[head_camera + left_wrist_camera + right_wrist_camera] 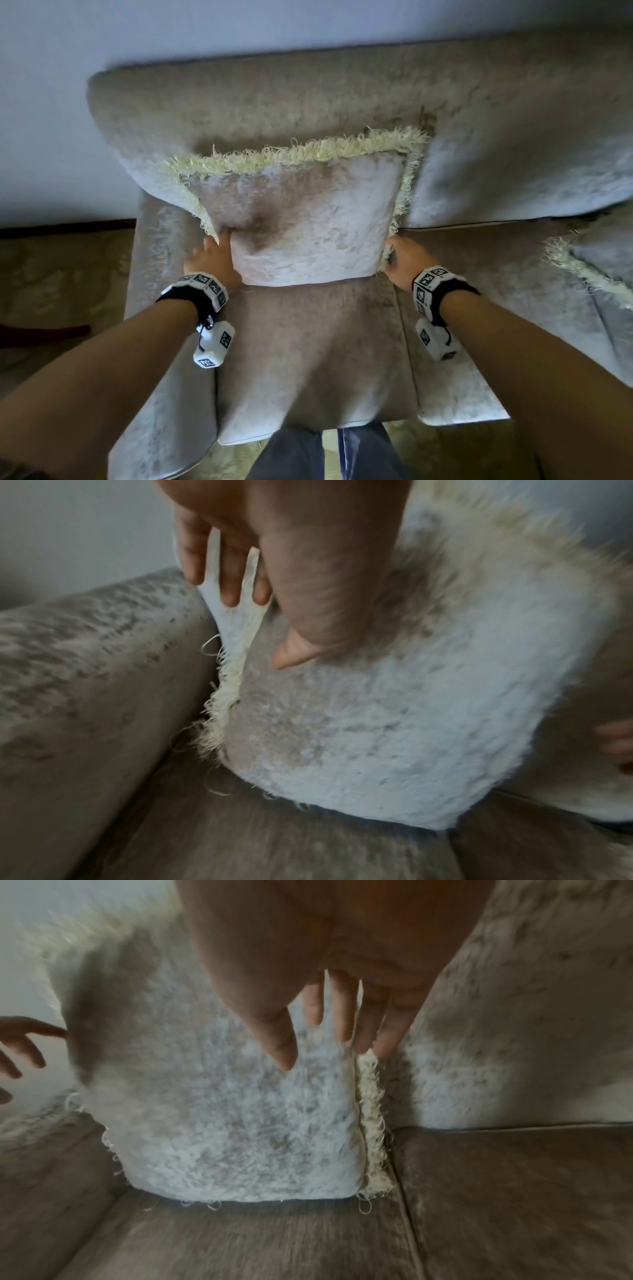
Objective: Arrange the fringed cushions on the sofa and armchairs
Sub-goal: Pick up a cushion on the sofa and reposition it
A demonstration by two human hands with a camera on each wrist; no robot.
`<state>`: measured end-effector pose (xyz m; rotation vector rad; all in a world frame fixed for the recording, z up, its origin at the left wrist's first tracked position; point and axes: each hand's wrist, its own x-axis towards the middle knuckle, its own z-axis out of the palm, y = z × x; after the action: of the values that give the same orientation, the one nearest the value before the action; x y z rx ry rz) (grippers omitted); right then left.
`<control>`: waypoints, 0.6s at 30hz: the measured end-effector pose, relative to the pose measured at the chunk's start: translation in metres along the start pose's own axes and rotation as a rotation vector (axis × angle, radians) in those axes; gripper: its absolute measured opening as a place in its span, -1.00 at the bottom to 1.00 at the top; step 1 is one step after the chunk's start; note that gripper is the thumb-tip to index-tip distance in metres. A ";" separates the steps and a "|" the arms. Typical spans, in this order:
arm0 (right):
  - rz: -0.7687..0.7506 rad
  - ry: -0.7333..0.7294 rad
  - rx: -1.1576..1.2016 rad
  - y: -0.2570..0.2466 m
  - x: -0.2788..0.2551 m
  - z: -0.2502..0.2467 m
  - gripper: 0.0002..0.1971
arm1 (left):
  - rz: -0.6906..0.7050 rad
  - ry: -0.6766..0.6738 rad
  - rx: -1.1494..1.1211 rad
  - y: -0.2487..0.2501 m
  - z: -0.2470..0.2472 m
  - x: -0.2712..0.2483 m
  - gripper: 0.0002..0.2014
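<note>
A grey plush fringed cushion (308, 222) (394, 710) (222, 1110) with cream fringe stands upright on the sofa seat (315, 342), leaning on the backrest (274, 102) at the sofa's left end. My left hand (212, 260) (260, 620) pinches its left edge. The thumb dents the front face and the fingers lie behind the fringe. My right hand (400, 260) (325, 1042) is at the lower right corner, its fingers straight along the right edge and fringe. The thumb hovers over the face.
A second fringed cushion (589, 270) lies on the seat at the far right. The left armrest (157, 274) is close beside the held cushion. Patterned carpet (61, 274) lies left of the sofa, a pale wall (102, 31) behind it. My legs (325, 452) stand at the seat's front edge.
</note>
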<state>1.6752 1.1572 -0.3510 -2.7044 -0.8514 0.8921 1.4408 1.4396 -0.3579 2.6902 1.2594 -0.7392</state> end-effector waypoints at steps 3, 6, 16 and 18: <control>0.030 0.031 0.033 -0.006 -0.045 -0.039 -0.57 | 0.135 0.020 -0.083 0.013 -0.040 -0.021 -0.36; 0.057 0.084 0.034 0.000 -0.085 -0.069 -0.55 | 0.310 0.016 -0.127 0.036 -0.074 -0.039 -0.49; 0.096 0.179 0.075 0.087 -0.188 -0.140 -0.54 | 0.644 0.118 0.013 0.180 -0.176 -0.127 -0.54; 0.099 0.189 0.085 0.111 -0.210 -0.147 -0.54 | 0.676 0.132 0.052 0.209 -0.182 -0.151 -0.54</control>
<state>1.6762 0.9493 -0.1646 -2.7225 -0.6315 0.6603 1.5844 1.2447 -0.1550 2.9479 0.2781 -0.5043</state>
